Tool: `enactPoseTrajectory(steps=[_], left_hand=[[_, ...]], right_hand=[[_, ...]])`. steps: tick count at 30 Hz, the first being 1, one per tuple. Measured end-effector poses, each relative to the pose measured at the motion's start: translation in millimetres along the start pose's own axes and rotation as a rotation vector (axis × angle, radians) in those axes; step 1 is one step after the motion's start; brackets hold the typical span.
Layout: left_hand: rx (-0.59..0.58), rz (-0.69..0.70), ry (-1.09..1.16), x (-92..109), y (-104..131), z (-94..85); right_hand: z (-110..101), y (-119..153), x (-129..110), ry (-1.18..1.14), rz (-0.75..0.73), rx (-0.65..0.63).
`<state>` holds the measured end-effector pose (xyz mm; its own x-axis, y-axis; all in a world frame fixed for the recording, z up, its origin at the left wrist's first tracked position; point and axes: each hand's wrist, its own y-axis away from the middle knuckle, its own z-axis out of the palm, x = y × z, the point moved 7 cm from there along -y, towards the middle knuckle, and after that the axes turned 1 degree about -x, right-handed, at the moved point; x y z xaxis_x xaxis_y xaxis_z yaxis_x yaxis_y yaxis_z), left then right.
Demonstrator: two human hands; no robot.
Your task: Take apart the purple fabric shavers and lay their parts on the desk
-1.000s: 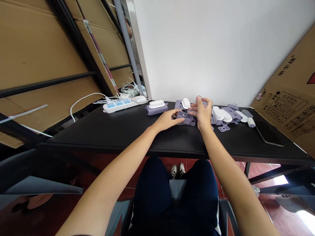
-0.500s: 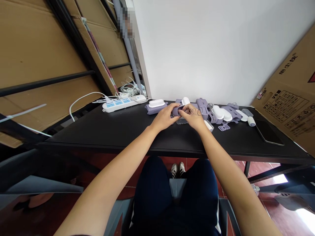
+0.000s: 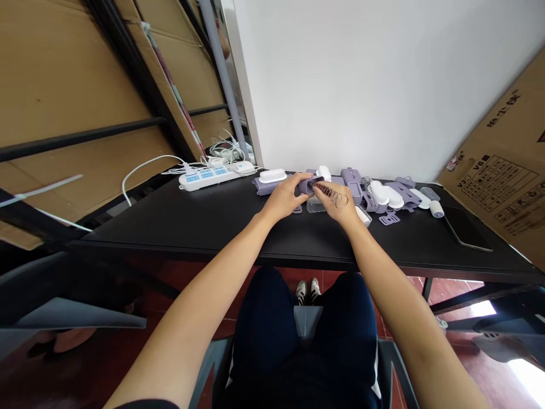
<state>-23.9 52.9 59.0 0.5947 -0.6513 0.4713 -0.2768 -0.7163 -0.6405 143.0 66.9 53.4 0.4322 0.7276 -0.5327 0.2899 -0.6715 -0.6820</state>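
Wrapped round a hollow purple plastic part (image 3: 305, 186), my left hand (image 3: 284, 199) holds it above the black table. My right hand (image 3: 340, 204) pinches a dark coil spring (image 3: 327, 192) at the part's open end; loose coils trail over the back of that hand. Whether the spring's tip is inside the part cannot be made out. Below the hands lies a clear tray (image 3: 315, 205). Behind and to the right are purple housings (image 3: 351, 182), white oval pieces (image 3: 378, 193) and another coil spring (image 3: 368, 190). A purple piece topped by a white oval cap (image 3: 272, 176) lies to the left.
A white power strip (image 3: 217, 174) with cables lies at the table's back left. On the right are a small white cylinder (image 3: 435, 209), a dark phone (image 3: 466, 228) and a large cardboard box (image 3: 502, 165). The black table's (image 3: 191, 221) front edge runs above my knees.
The purple part has turned, so its opening now shows towards my right hand. More of the spring has come into view between my right fingers. The camera view has shifted slightly.
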Motion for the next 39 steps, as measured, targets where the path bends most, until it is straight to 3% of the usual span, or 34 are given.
enactPoseTrajectory(steps=[7, 14, 18, 23, 29, 35, 39], left_hand=[[-0.022, 0.048, -0.085, -0.9, -1.3, -1.2], [0.091, 0.324, -0.305, 23.9, 6.2, 2.5], [0.078, 0.363, -0.290, 30.7, 8.9, 4.4], [-0.005, 0.260, -0.026, 27.2, 8.3, 2.5], [-0.088, -0.010, 0.351, 3.9, -3.5, 4.7], [-0.174, -0.204, 0.574, -9.1, -6.8, 9.4], [-0.188, -0.243, 0.590, -11.8, -7.0, 9.0]], right_hand=[[-0.9, 1.0, -6.2, 0.005, -0.077, 0.000], [10.0, -0.7, 8.6, -0.058, 0.294, -0.028], [8.1, -0.9, -1.5, -0.091, 0.220, -0.063], [4.0, -1.8, -9.6, -0.174, 0.133, -0.075], [6.3, -5.1, -4.7, -0.316, 0.170, -0.095], [16.7, 0.9, -3.3, -0.482, 0.293, -0.175], [21.3, 7.1, -3.2, -0.599, 0.508, -0.196]])
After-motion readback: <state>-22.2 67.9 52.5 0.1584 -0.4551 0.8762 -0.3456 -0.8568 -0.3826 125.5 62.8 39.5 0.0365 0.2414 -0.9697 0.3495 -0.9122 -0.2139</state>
